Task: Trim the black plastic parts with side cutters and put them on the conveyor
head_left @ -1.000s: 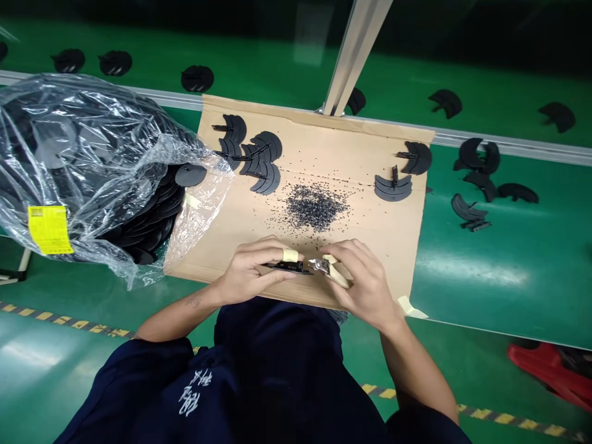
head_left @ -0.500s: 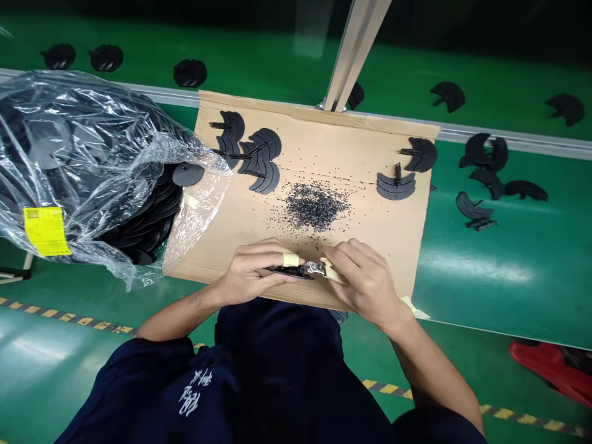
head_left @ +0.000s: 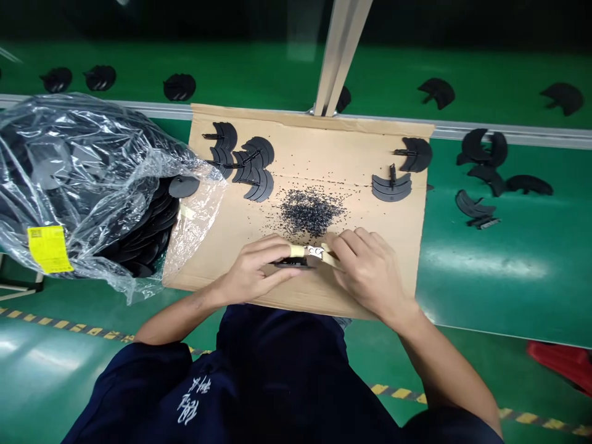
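My left hand [head_left: 256,268] is closed on a black plastic disc-shaped part [head_left: 293,263], its edge facing me, held between thumb and fingers. Pale tape wraps the index finger. Closed around pale-yellow handles, my right hand [head_left: 367,268] grips a pair of cutting pliers [head_left: 316,251]; their small metal head is beside the part. How the blades meet the plastic is hidden. Beyond both hands, a pile of tiny black plastic bits [head_left: 309,211] is scattered over the cardboard sheet [head_left: 231,246].
Left lies a clear plastic bag [head_left: 83,160] full of black discs, with a yellow label [head_left: 50,248]. Curved black parts sit on the cardboard's far left [head_left: 254,166] and right [head_left: 392,186], more on the green table [head_left: 485,265]. A metal post [head_left: 340,58] rises behind.
Both hands have lifted slightly away from me with the part and the pliers. The right fingers have shifted on the handles. The whole view has also moved a little.
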